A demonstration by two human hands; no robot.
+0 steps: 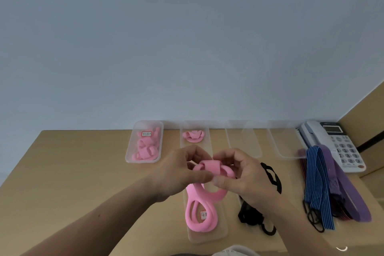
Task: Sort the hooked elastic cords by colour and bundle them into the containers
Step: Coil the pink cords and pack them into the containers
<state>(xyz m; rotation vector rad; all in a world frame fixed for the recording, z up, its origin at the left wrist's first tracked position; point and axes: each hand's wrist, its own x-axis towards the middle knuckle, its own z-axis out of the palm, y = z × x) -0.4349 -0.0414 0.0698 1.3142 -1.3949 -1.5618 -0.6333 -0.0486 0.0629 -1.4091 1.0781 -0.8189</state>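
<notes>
The pink cord (pixel 200 203) is being pinched between left hand (pixel 182 174) and right hand (pixel 243 176), seemingly to hold its wrap together

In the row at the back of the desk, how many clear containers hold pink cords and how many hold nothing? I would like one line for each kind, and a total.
Containers with pink cords inside: 2
Empty containers: 2
Total: 4
</notes>
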